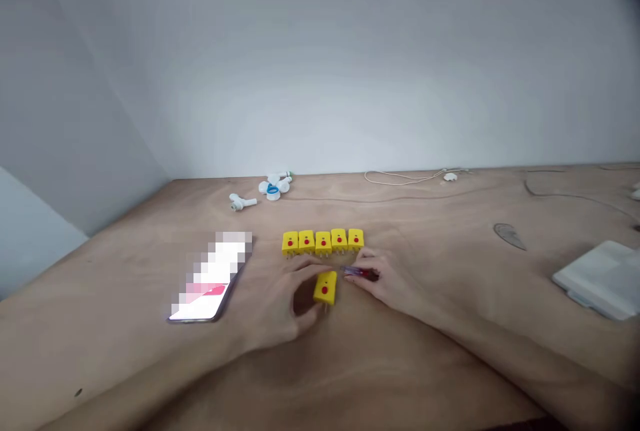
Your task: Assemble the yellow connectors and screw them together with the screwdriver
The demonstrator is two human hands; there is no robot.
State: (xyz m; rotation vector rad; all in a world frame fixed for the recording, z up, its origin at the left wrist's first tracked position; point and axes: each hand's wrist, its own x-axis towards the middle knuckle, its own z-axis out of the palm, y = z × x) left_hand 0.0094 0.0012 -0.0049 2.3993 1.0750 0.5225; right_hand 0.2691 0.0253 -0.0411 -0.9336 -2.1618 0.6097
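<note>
My left hand (275, 301) curves around a yellow plug (325, 288) with a red dot on its face. The index finger is at the plug's top edge and the thumb near its pins, which point toward me. Just to the right, my right hand (387, 278) is closed on a small screwdriver (357, 272) with a clear and red handle, its near-left end close to the plug. Beyond both hands, several similar yellow plugs (323, 242) stand side by side in a row, their pins also facing me.
A phone (207, 291) with a lit, partly blurred screen lies left of my left hand. White pipe-like fittings (243, 202) and a blue ring (273, 189) sit near the wall. A white case (603, 278) is at right, and a thin cord (400, 181) lies at the back.
</note>
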